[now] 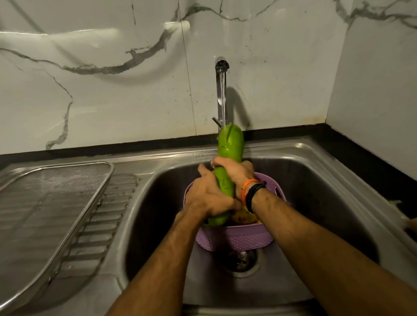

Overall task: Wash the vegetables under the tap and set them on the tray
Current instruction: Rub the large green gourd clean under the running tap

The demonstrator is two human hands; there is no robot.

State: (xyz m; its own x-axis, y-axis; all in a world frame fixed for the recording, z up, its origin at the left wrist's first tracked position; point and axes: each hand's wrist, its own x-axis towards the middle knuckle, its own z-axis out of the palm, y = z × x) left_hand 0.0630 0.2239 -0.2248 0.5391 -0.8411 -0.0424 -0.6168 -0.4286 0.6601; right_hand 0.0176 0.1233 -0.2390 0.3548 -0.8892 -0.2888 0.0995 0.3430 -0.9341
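Green gourd (230, 146) under running tap (222, 82), left hand (207, 198) and right hand (236, 172) gripping it

Single head-worn wide-angle view, close above the sink (289, 156), facing forward and down toward the wall tap (222, 87).

A home kitchen: a stainless-steel sink (316, 174) with ribbed drainboard set in a black counter (377, 159), chrome tap (222, 82) running, white marble-veined wall tiles (97, 91) behind.

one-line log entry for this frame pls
phase: rinsing | left hand: grips gourd | right hand: grips gourd | tap: running onto gourd tip | basket: in sink | tray: holds nothing
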